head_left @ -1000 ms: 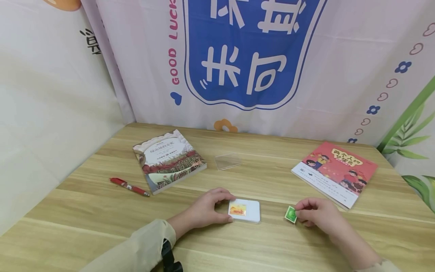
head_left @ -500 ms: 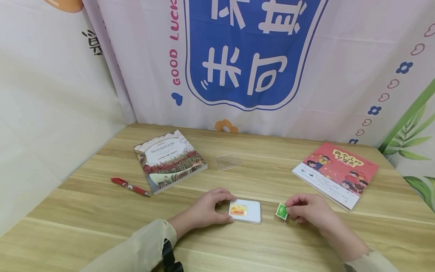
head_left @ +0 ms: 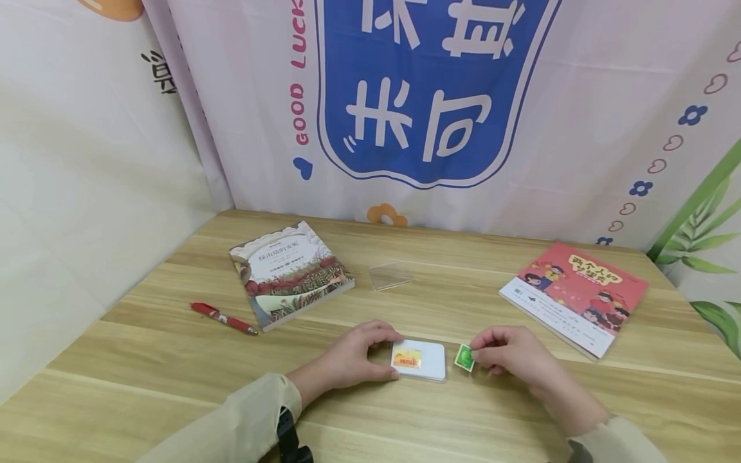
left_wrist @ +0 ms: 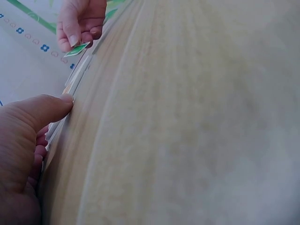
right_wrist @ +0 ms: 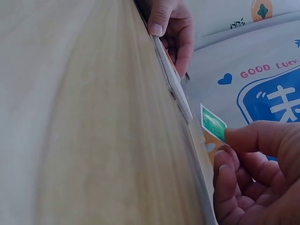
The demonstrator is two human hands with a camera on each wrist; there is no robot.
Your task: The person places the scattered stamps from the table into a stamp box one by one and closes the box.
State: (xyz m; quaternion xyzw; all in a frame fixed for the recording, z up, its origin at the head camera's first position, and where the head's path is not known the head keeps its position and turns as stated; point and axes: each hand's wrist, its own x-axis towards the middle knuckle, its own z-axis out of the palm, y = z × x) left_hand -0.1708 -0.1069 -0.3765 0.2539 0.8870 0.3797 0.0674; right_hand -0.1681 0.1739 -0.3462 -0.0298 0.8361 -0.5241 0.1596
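Over grained wood (head_left: 359, 421), right fingers (head_left: 487, 355) pinch a white-edged green rectangle (head_left: 464, 357).

There are two hands (head_left: 354, 352) (head_left: 512, 354), two stamps (head_left: 407, 359) (head_left: 464, 357), two books (head_left: 292, 276) (head_left: 574, 299), one pen (head_left: 224, 319), one white card (head_left: 434, 361), one clear sheet (head_left: 390, 276) and one table (head_left: 393, 424).

the stamp (head_left: 464, 357) is right of the card (head_left: 431, 361), the pen (head_left: 224, 319) well left.

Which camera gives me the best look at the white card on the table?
The head view, because it shows most of the top face of the white card and its orange-yellow sticker. Both wrist views show the card nearly edge-on, partly hidden by the left hand.
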